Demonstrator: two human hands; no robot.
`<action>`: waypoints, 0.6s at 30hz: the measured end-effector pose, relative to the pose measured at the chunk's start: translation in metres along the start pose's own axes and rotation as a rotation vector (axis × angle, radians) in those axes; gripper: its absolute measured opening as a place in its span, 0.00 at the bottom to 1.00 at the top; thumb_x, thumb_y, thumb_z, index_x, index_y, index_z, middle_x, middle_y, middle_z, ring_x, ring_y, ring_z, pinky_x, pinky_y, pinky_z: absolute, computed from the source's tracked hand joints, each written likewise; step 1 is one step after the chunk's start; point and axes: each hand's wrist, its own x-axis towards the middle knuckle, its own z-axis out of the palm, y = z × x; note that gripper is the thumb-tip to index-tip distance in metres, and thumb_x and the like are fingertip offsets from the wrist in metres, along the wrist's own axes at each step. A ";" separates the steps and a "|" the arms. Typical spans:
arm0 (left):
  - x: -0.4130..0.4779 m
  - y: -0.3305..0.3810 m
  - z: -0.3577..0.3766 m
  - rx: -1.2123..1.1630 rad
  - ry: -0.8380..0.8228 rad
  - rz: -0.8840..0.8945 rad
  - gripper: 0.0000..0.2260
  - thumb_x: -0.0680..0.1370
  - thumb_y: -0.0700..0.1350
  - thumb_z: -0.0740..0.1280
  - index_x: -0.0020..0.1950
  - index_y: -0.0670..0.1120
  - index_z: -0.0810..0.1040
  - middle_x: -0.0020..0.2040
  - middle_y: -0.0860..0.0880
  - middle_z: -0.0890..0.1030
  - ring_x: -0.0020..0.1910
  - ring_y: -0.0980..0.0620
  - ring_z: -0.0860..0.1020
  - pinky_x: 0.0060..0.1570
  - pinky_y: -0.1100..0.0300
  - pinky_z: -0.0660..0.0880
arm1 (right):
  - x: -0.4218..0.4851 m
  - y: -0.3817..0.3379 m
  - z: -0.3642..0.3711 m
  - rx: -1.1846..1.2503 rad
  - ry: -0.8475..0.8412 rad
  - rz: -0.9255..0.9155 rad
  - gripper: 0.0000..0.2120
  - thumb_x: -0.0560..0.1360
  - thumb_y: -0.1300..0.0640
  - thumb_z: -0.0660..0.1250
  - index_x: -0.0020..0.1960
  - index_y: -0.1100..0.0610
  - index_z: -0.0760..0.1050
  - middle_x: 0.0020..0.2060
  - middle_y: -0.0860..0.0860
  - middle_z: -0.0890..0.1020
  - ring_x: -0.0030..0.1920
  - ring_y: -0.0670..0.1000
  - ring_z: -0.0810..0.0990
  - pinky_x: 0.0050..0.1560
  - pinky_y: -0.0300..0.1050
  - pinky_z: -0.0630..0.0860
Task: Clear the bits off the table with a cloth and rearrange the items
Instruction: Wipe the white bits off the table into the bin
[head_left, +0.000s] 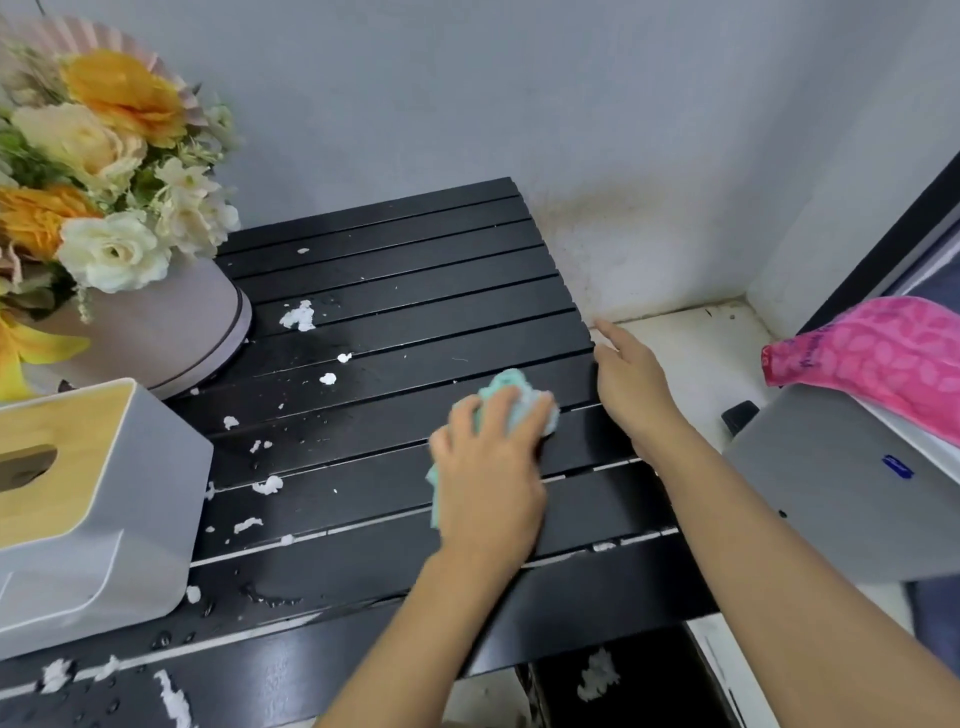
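Slatted table (415, 291), cloth (509, 378) under left hand (488, 467), right hand (631, 379) at edge

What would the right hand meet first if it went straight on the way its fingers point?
Probably the stained wall: the right hand points along the edge of the slatted table, nothing between; depth unclear.
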 end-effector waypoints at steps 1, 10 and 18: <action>0.017 0.004 0.006 -0.028 -0.052 0.078 0.23 0.73 0.41 0.62 0.65 0.60 0.74 0.65 0.54 0.74 0.61 0.43 0.69 0.52 0.50 0.62 | 0.004 0.003 0.001 -0.002 0.014 -0.001 0.22 0.81 0.60 0.52 0.74 0.51 0.66 0.71 0.46 0.71 0.70 0.48 0.68 0.70 0.41 0.63; 0.111 -0.100 0.008 0.043 -0.044 -0.322 0.16 0.81 0.47 0.61 0.68 0.59 0.73 0.69 0.49 0.70 0.61 0.39 0.67 0.56 0.46 0.64 | 0.043 -0.016 0.022 -0.145 0.012 -0.033 0.21 0.79 0.60 0.51 0.69 0.53 0.70 0.61 0.50 0.78 0.60 0.54 0.75 0.62 0.49 0.72; 0.112 -0.034 0.025 -0.337 -0.100 0.039 0.14 0.77 0.42 0.65 0.60 0.56 0.76 0.58 0.60 0.77 0.60 0.53 0.67 0.52 0.62 0.56 | 0.104 -0.038 0.042 -0.166 0.033 -0.039 0.23 0.78 0.61 0.51 0.72 0.50 0.68 0.68 0.49 0.73 0.67 0.53 0.71 0.66 0.48 0.68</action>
